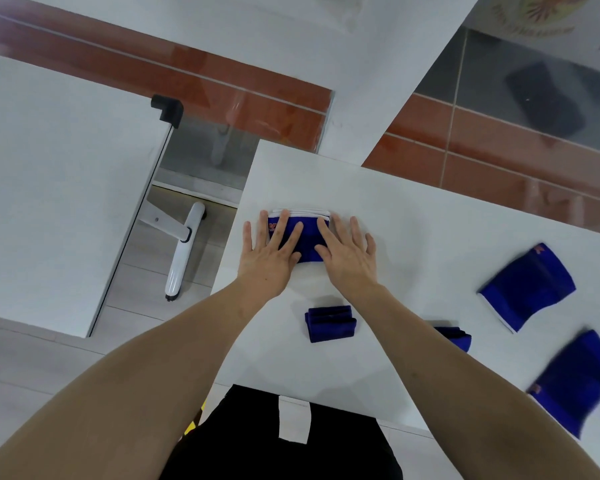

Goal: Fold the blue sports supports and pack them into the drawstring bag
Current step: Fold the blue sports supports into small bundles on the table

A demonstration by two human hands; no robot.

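A blue sports support [307,239] with a white edge lies flat on the white table [413,220]. My left hand [269,252] and my right hand [347,252] press down on it with fingers spread, one on each side. Nearer to me sits a small folded blue support [329,323]. Another blue piece [459,337] shows partly behind my right forearm. Two unfolded blue supports lie at the right, one [529,285] farther and one [575,382] near the table's edge. No drawstring bag is in view.
A second white table [49,188] with a black corner guard [167,107] stands at the left, across a gap showing a white table leg [182,251] and tiled floor. Another white surface [291,64] lies beyond. My black clothing [291,445] is at the bottom.
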